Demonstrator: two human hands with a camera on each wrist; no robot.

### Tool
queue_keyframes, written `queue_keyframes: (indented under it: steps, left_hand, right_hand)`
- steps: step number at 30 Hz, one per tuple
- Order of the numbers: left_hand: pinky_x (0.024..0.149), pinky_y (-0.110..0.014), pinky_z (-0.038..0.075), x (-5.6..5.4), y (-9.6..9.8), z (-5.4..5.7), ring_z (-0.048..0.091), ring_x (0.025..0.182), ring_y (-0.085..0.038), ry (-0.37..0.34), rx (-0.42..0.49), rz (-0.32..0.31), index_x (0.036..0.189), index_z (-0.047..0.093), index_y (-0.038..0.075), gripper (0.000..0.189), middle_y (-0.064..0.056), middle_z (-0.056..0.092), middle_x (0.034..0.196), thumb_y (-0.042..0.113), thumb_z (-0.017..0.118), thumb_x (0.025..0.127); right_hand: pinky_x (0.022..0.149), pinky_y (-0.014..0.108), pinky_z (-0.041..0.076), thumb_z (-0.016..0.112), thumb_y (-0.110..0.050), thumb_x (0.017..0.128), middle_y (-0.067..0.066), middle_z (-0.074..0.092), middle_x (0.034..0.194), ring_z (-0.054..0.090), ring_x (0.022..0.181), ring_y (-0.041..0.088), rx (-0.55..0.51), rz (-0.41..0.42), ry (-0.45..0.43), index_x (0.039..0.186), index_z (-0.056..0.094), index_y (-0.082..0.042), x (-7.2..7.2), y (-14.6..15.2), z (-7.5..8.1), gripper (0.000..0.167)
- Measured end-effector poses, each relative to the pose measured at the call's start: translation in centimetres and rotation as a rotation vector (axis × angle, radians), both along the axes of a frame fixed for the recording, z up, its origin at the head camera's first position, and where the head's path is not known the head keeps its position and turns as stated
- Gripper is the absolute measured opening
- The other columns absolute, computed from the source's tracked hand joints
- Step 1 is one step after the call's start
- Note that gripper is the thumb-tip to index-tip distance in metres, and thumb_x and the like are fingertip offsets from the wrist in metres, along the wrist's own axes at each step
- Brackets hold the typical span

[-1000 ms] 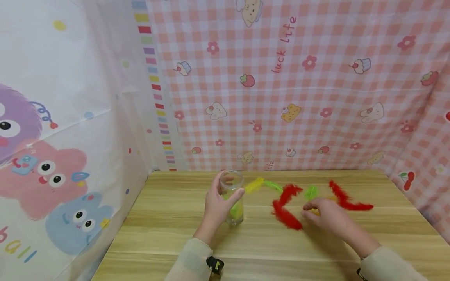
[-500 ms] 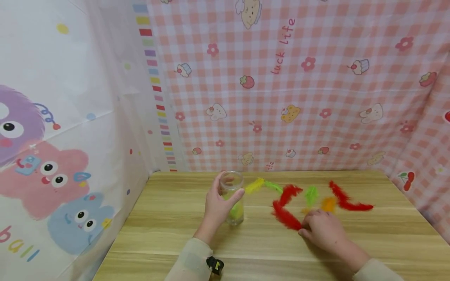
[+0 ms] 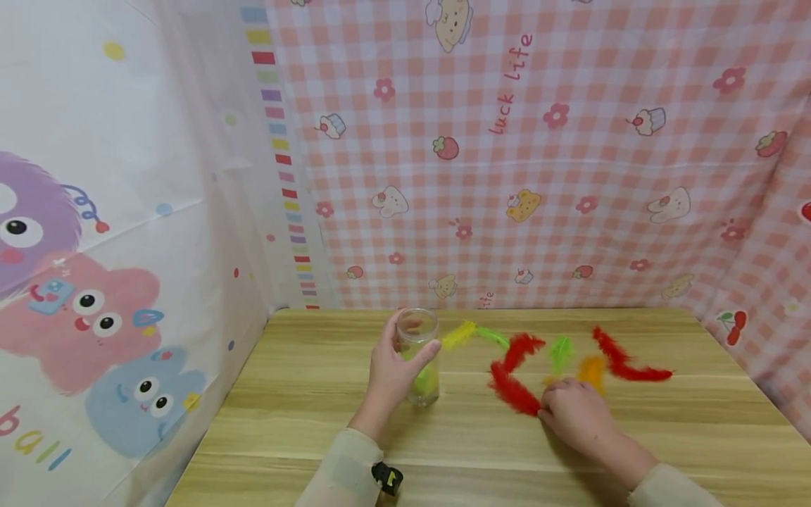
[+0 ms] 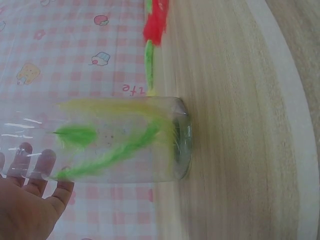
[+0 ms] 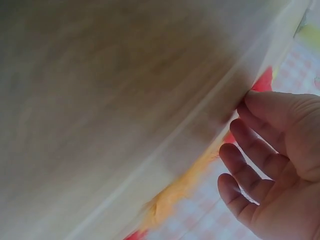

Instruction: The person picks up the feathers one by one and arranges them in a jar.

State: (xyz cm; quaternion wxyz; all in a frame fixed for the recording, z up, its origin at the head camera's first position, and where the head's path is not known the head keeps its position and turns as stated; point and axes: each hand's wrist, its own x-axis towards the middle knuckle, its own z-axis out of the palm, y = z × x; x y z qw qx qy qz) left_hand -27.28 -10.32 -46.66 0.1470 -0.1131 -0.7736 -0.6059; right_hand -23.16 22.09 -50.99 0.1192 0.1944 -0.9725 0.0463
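Note:
My left hand grips a clear jar that stands upright without a lid on the table, fingers and thumb round its upper part. Inside it, the left wrist view shows green feathers and a yellow feather. My right hand is low at the tabletop, with thumb and index finger pinching the near end of a red feather. The other right fingers are loosely bent in the right wrist view. Just beyond that hand is an orange feather, partly hidden by it.
Beyond the pinched feather lie another red feather, a green feather and a yellow feather. Another green feather and a bent red shape lie farther right. A checked cloth hangs behind the wooden table.
My right hand has moved nearer me, from beside the orange feather to the red feather's near end, uncovering more of the orange feather. My left hand and the jar have stayed put.

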Motion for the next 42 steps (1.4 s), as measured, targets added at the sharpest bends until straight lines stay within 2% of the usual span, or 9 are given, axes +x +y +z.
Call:
queue_keyframes:
  steps: [4,12,18,23,29,34,38,40,42]
  left_hand:
    - [0.109,-0.050,0.048,0.0,0.0,0.0,0.063,0.131,-0.031,-0.001,0.008,-0.003,0.154,0.049,0.029,0.071,-0.001,0.069,0.142,0.038,0.085,0.093]
    - [0.109,-0.054,0.049,0.2,0.0,0.2,0.064,0.131,-0.028,0.002,-0.002,0.000,0.154,0.049,0.029,0.071,0.005,0.070,0.140,0.038,0.084,0.093]
    - [0.110,-0.055,0.049,0.2,0.0,0.1,0.064,0.131,-0.025,0.000,0.001,-0.004,0.155,0.048,0.027,0.072,0.004,0.069,0.140,0.038,0.084,0.093]
    - [0.109,-0.054,0.049,0.1,0.0,0.1,0.064,0.130,-0.025,0.001,-0.004,0.001,0.155,0.048,0.026,0.072,0.003,0.069,0.141,0.039,0.084,0.094]
    - [0.108,-0.052,0.048,0.1,0.0,0.0,0.063,0.131,-0.028,0.004,-0.002,-0.005,0.155,0.048,0.027,0.071,0.000,0.069,0.142,0.038,0.084,0.094]
    - [0.108,-0.052,0.048,0.1,-0.1,0.0,0.063,0.131,-0.029,0.003,-0.001,-0.006,0.155,0.047,0.027,0.072,-0.003,0.068,0.143,0.038,0.083,0.094]
    - [0.108,-0.051,0.048,0.2,0.0,0.1,0.063,0.131,-0.027,0.001,-0.002,-0.006,0.155,0.047,0.027,0.072,0.000,0.069,0.143,0.038,0.083,0.094]
    - [0.108,-0.051,0.048,0.2,0.0,0.1,0.063,0.131,-0.026,-0.001,-0.002,-0.005,0.155,0.047,0.027,0.072,0.002,0.069,0.143,0.038,0.084,0.094]
    - [0.108,-0.051,0.048,0.2,0.0,0.1,0.063,0.131,-0.026,-0.001,0.000,-0.005,0.155,0.047,0.027,0.072,0.003,0.069,0.142,0.038,0.084,0.094]
  right_hand:
    - [0.081,0.049,0.057,0.088,-0.018,0.083,-0.005,0.072,0.083,0.066,0.086,0.022,0.026,0.031,0.059,0.073,0.074,-0.019,-0.1,-0.1,-0.3,0.017]
    - [0.082,0.049,0.056,0.084,-0.013,0.082,0.000,0.071,0.084,0.068,0.089,0.026,0.039,0.039,0.102,0.073,0.069,-0.015,0.0,-0.4,-0.7,0.017]
    - [0.069,0.045,0.054,0.081,-0.007,0.081,-0.001,0.064,0.070,0.065,0.072,0.024,-0.025,0.054,0.169,0.070,0.061,-0.015,-0.2,-0.3,-1.0,0.024]
    - [0.055,0.032,0.048,0.079,-0.001,0.082,-0.003,0.055,0.064,0.054,0.059,0.014,-0.117,0.063,0.109,0.076,0.059,-0.014,-0.4,-0.3,-0.9,0.024]
    - [0.057,0.025,0.046,0.078,0.000,0.086,-0.007,0.053,0.068,0.045,0.063,0.008,-0.182,0.055,0.018,0.084,0.058,-0.017,-0.4,-0.1,-0.4,0.026]
    - [0.070,0.034,0.061,0.080,-0.004,0.090,-0.005,0.072,0.085,0.065,0.075,0.012,-0.213,0.056,-0.049,0.095,0.072,-0.017,-0.3,-0.1,0.2,0.015]
    - [0.084,0.041,0.064,0.077,-0.005,0.094,-0.003,0.079,0.103,0.074,0.095,0.019,-0.296,0.083,-0.133,0.103,0.079,-0.015,-0.4,-0.2,1.0,0.014]
    - [0.086,0.041,0.064,0.076,-0.003,0.095,-0.002,0.079,0.107,0.074,0.099,0.020,-0.337,0.115,-0.138,0.106,0.080,-0.014,-0.4,-0.2,1.5,0.016]
    - [0.085,0.040,0.065,0.077,0.001,0.093,0.000,0.080,0.107,0.075,0.100,0.021,-0.369,0.161,-0.089,0.107,0.080,-0.012,-0.4,-0.3,1.9,0.019]
